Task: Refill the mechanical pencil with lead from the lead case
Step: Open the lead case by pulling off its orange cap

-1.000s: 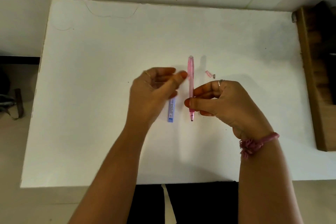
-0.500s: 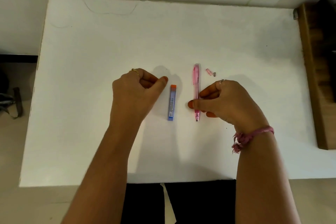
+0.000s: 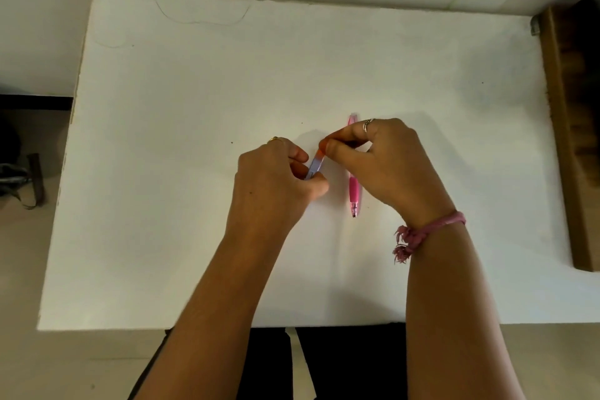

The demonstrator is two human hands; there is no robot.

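My left hand (image 3: 276,178) grips the lead case (image 3: 315,166) mid-desk; my right hand (image 3: 386,159) pinches its orange cap (image 3: 321,153). Label unreadable. The pink mechanical pencil (image 3: 353,191) lies on the desk (image 3: 194,91) beneath my right hand.

the left hand (image 3: 276,178) grips the lower part of the blue lead case (image 3: 314,167), which tilts up and to the right between the two hands, while the right hand (image 3: 386,162) pinches its orange cap (image 3: 321,153) with thumb and forefinger. under the right hand's fingers the pink mechanical pencil (image 3: 354,191) lies on the white table (image 3: 194,107), its tip toward the person and its far end showing just beyond the knuckles. a ring sits on a finger of each hand, and a pink bracelet (image 3: 431,229) circles the right wrist.
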